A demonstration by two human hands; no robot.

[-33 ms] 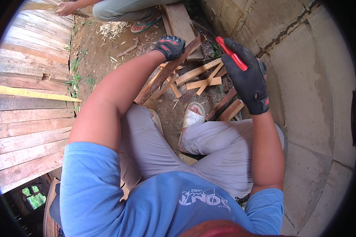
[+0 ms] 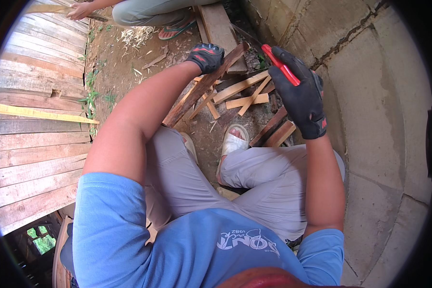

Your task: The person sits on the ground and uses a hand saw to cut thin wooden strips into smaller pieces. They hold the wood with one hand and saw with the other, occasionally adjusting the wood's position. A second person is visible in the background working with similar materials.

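My left hand (image 2: 207, 57), in a black glove with red trim, is closed on the upper part of a dark, rough-edged wooden plank (image 2: 199, 93). The plank slants from near my left knee up to a thick board. In my gloved right hand (image 2: 300, 91) is a red-handled saw (image 2: 282, 66), fingers wrapped round its grip. Its thin, dark blade points away to the upper left, past the plank's far end. The blade's teeth are too small to make out.
Several pale wood strips (image 2: 242, 89) lie crossed on the ground beyond my feet. A thick board (image 2: 218, 31) stretches away at the far side. A concrete wall (image 2: 374, 120) rises at right; wooden planking (image 2: 38, 139) lies left. Another person's hand (image 2: 81, 10) holds wood near shavings (image 2: 135, 36).
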